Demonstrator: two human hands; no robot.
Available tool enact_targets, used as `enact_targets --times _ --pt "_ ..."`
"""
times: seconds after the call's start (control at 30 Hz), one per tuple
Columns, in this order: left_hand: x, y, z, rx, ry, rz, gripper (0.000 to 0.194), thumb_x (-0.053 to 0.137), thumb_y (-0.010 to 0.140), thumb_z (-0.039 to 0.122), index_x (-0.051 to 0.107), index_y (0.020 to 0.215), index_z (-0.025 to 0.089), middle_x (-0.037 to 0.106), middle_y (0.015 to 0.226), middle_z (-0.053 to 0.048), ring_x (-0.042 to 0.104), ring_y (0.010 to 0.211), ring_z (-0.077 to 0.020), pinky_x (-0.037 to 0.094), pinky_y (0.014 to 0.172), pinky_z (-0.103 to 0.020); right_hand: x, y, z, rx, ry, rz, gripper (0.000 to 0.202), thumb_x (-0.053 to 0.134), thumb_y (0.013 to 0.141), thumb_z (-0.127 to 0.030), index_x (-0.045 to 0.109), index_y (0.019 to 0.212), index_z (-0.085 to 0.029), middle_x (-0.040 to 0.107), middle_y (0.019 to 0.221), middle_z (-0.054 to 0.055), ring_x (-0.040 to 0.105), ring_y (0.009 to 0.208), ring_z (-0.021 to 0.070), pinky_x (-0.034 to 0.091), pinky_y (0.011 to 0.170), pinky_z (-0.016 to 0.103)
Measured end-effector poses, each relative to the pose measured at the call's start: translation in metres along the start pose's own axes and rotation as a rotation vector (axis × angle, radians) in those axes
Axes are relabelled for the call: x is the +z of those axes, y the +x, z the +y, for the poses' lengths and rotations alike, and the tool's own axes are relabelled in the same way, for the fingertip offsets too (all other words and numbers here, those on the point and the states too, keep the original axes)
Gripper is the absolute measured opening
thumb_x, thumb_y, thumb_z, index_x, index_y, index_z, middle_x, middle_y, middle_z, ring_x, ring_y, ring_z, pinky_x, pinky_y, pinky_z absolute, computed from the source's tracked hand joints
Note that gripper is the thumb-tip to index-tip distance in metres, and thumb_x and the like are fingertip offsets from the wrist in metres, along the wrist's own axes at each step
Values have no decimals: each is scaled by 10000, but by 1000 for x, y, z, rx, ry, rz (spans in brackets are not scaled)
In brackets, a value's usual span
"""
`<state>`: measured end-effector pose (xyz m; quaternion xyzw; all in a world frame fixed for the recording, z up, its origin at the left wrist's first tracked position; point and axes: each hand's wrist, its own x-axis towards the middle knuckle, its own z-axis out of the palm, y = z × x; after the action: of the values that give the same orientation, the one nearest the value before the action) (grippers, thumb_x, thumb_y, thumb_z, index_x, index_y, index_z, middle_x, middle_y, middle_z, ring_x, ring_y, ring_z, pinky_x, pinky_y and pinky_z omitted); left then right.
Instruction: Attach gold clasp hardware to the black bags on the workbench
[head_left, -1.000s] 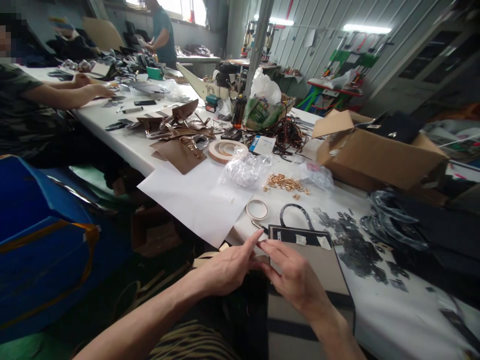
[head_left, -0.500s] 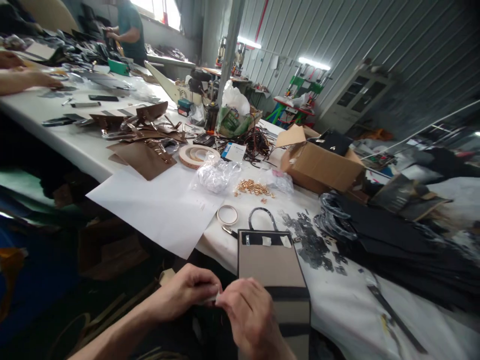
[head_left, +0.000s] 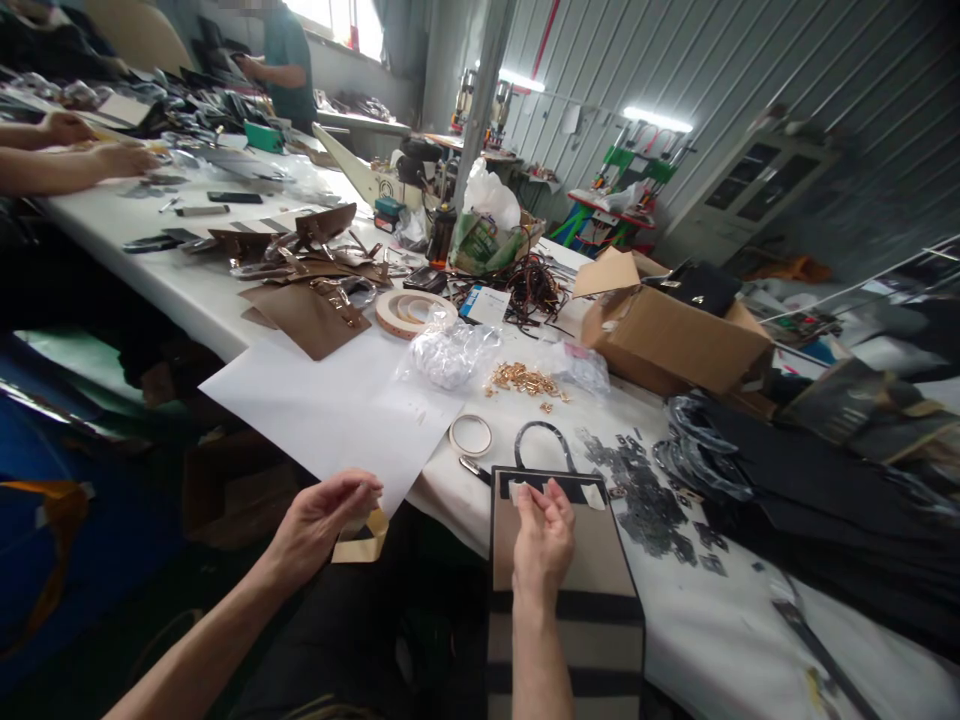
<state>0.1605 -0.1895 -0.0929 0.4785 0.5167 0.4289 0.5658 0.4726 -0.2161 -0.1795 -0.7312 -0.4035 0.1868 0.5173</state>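
My left hand [head_left: 330, 515] pinches a strip of yellowish tape [head_left: 361, 548] that hangs in a loop below the fingers. My right hand [head_left: 545, 530] is over the upper part of a brown and black bag panel [head_left: 568, 555], its thumb and finger closed at a small whitish piece of tape [head_left: 517, 491] near the black top band. Another pale piece [head_left: 593, 497] lies on the band further right. A black looped handle [head_left: 543, 430] extends beyond the panel's top edge. Just left of it are a tape roll [head_left: 471, 435] and a dark cutter [head_left: 474, 469].
Gold-coloured fittings [head_left: 521, 380], a clear plastic bag [head_left: 447, 350] and a cardboard box [head_left: 675, 335] lie beyond the panel. Small black pieces [head_left: 649, 490] are to its right. White paper [head_left: 330, 410] and brown pieces [head_left: 304, 315] lie left. Another person's hands [head_left: 112, 155] are at far left.
My hands have moved apart: the left toward the left with the tape strip, the right up onto the panel's top. The view has shifted slightly, and a whitish piece is now at my right fingertips.
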Motion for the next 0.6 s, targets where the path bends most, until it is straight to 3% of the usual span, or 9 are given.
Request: enact_targets --times 0.1,0.23,0.33,0.43,0.6 --pt "-10 17 -9 -10 18 81 442 736 880 560 757 1077 164 705 831 -54 631 708 -159 538 671 -269 8 -5 -9 52 -48 189 354 688 887 -518 794 986 -195 539 1451 153 550 1317 352 454 1135 468" --pt "-13 46 -20 20 101 94 479 714 889 581 743 1130 169 634 687 -2 584 619 -132 491 595 -234 18 -6 -23 -26 -92 232 284 708 894 -484 799 947 -219 560 1406 146 561 1289 325 476 1085 418" --pt "-10 71 -26 85 238 107 464 672 904 605 759 1123 206 674 863 -23 606 640 -124 500 598 -234 24 -4 -27 -49 -130 254 275 688 912 -473 783 908 -215 552 1368 175 536 1289 343 446 1104 457" --pt "-4 93 -31 209 541 148 398 604 947 579 794 1087 258 646 1110 -42 624 747 -134 522 700 -261 25 -1 -31 -70 -211 239 274 644 939 -457 754 911 -208 536 1345 205 504 1283 375 402 1117 517" --pt "7 109 -33 283 1025 159 350 490 1017 465 805 1113 347 558 1273 -58 604 1009 -222 506 840 -326 19 2 -36 -114 -284 238 238 646 940 -450 730 988 -232 566 1241 185 514 1198 369 394 1072 522"
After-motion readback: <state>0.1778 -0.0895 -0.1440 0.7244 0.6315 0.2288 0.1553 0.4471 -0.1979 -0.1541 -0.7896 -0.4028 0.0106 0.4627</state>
